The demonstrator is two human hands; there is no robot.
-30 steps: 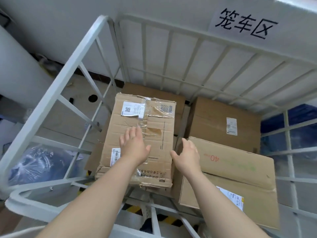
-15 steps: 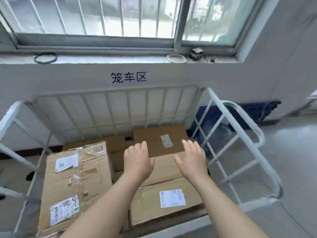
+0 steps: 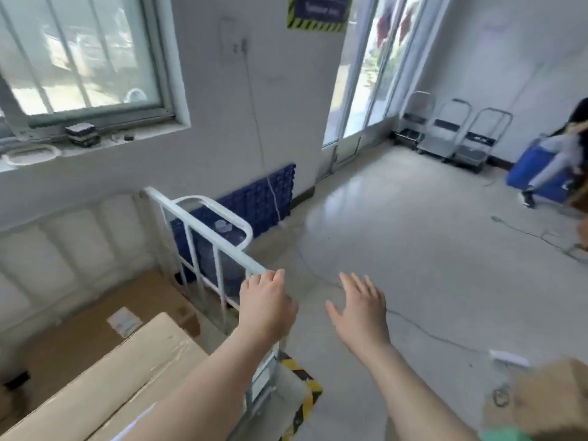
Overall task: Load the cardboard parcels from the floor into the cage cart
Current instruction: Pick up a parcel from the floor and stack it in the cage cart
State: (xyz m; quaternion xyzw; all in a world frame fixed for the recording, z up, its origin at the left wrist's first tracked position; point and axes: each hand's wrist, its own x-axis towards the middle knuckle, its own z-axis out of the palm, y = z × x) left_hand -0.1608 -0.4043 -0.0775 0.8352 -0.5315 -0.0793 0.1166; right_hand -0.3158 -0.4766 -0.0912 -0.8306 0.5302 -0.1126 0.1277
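Both hands are empty, out in front at the cart's right side.

Left hand [image 3: 265,308]: back of the hand faces the camera. Its fingers [image 3: 273,276] are close together and bent slightly down, over the top rail of the white cage cart [image 3: 203,232]. Can't tell if they touch the rail.

Right hand [image 3: 361,311]: fingers [image 3: 350,283] straight and spread, thumb out to the left. It hovers over bare floor [image 3: 413,249], just beside the left hand.

Parcels:
- Two are inside the cart, lower left.
- The rear parcel [image 3: 89,323] is brown cardboard, lying flat with a white label [image 3: 124,321] on top.
- The front parcel [image 3: 105,386] is paler, sits higher and overlaps the rear one. The left forearm crosses over it.
- A third brown parcel [image 3: 550,402] is at the lower right corner, outside the cart and well apart from it. Too blurred to say how it sits.

Rest:
- Yellow-black hazard tape [image 3: 305,396] is on the floor at the cart's near corner.
- A dark blue slatted panel [image 3: 264,198] leans on the wall behind the cart's handle.
- A barred window [image 3: 79,58] is above the cart.
- Platform trolleys [image 3: 445,138] are parked at the far wall, next to a glass door [image 3: 359,90].
- Another person [image 3: 569,144] at the right edge carries a blue bin [image 3: 534,173].
- A thin cable [image 3: 429,334] runs across the floor.
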